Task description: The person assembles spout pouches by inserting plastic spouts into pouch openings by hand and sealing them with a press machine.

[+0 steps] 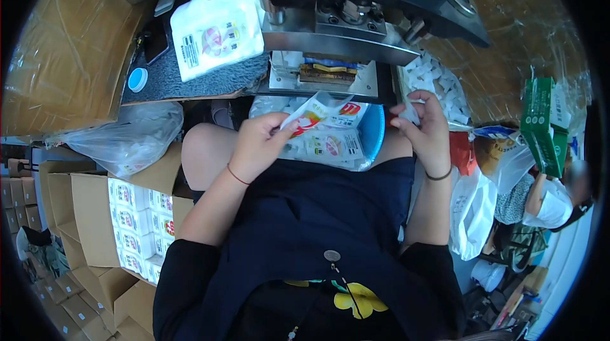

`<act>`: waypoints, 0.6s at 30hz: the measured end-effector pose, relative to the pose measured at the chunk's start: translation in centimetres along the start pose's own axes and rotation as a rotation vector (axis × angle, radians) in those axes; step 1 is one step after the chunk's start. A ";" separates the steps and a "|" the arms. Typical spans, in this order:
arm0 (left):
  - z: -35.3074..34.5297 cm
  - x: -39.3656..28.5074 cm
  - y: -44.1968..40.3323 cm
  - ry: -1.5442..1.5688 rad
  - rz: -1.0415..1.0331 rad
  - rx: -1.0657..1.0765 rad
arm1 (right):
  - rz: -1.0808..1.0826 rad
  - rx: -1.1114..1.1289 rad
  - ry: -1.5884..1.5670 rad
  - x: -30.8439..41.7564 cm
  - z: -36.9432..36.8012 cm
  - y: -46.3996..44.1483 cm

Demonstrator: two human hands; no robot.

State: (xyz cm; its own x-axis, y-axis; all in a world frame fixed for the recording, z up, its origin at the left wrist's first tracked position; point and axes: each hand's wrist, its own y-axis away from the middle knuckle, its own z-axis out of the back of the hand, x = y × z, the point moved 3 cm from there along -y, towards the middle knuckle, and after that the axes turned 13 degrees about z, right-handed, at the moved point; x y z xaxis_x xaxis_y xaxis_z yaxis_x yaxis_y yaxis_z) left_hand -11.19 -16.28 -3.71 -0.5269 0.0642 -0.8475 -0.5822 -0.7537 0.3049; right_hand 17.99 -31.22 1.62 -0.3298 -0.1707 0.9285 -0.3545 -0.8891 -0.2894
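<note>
My left hand (259,147) pinches a printed plastic pouch (310,118) with red and yellow artwork and a clear top end, held over my lap. Beneath it, several similar printed pouches (330,145) lie in a blue basin (375,134) between my thighs. My right hand (429,134) is raised at the basin's right side, its thumb and fingers closed on a small white scrap (410,113). Just beyond that hand, a heap of white scraps (435,80) lies beside the press machine (337,42).
White printed bags (219,36) lie on a grey-blue mat (190,83) near a blue-white cap (138,80). An open carton (95,220) of printed packs stands at left. A green box (540,125) is at right, near another person (549,204).
</note>
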 end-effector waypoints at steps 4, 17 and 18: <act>1.5 -0.5 1.0 -0.030 -0.121 -0.198 | 0.053 0.060 0.244 -0.8 -1.0 0.1; -4.3 1.9 2.9 0.304 0.017 0.253 | 0.497 0.168 0.382 4.7 -7.3 -0.6; -4.8 2.3 2.8 0.374 0.057 0.329 | 0.556 0.222 0.446 4.7 -7.4 -0.9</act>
State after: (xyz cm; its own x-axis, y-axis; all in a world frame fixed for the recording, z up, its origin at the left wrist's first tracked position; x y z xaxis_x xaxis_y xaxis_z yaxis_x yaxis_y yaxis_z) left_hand -11.05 -21.41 -6.91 -0.3400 -0.2555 -0.9051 -0.7553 -0.4993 0.4246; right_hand 10.31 -28.10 4.49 -0.7494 -0.4734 0.4628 0.1372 -0.7949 -0.5910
